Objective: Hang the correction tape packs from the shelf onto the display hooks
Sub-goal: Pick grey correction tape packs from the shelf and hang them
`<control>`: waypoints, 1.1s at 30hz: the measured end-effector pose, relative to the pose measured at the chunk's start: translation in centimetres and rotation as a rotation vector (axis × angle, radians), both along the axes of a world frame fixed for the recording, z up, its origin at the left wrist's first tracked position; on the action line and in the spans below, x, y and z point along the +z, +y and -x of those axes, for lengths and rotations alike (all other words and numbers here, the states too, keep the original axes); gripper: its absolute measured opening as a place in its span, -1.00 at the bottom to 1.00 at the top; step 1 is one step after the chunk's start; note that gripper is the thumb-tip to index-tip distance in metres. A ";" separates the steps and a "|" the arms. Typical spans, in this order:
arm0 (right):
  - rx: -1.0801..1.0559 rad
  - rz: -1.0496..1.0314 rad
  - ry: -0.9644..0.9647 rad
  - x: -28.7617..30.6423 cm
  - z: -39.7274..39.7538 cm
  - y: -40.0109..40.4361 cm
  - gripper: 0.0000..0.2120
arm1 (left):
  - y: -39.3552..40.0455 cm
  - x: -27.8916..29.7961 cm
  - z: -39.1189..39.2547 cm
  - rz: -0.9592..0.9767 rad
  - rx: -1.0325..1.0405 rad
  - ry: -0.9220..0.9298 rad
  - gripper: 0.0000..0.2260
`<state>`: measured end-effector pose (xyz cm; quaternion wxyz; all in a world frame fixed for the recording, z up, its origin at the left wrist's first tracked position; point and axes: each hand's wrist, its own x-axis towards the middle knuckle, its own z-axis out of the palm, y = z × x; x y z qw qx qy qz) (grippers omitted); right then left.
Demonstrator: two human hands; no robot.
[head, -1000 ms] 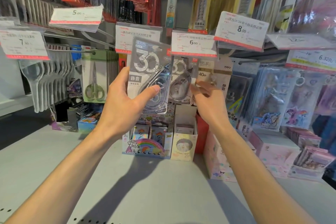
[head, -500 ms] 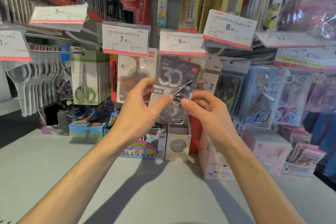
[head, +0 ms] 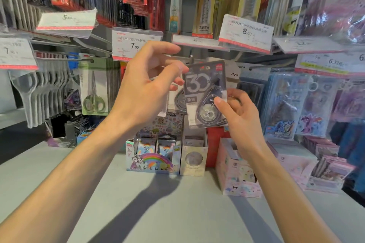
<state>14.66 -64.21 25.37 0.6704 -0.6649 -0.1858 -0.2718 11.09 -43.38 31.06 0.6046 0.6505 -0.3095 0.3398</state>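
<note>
A grey correction tape pack [head: 201,87] marked "30" hangs upright in front of the display, its top just below a metal hook [head: 190,57]. My right hand [head: 241,116] pinches the pack's lower right edge, thumb on the front. My left hand [head: 146,89] is raised to the left of the pack with fingers spread; its thumb tip is at the pack's upper left corner and its index finger reaches towards the tilted-up price tag [head: 197,42]. Another tape pack [head: 178,101] hangs behind, partly hidden by my left hand.
A 7.90 price tag [head: 134,45] and an 8.00 price tag [head: 245,32] flank the hook. Scissors packs [head: 94,89] hang to the left. A rainbow pony box [head: 152,161], a small white box [head: 194,161] and a pink box [head: 237,171] stand on the grey shelf [head: 158,207].
My left hand has let go of the pack and opened, rising towards the price tag. My right hand now holds the pack, which has moved right and up to the hook.
</note>
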 end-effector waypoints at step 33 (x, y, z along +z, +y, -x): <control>-0.309 0.200 -0.021 -0.4 -5.6 3.7 -0.82 | 6.4 -5.9 -5.6 -0.148 0.377 0.202 -0.95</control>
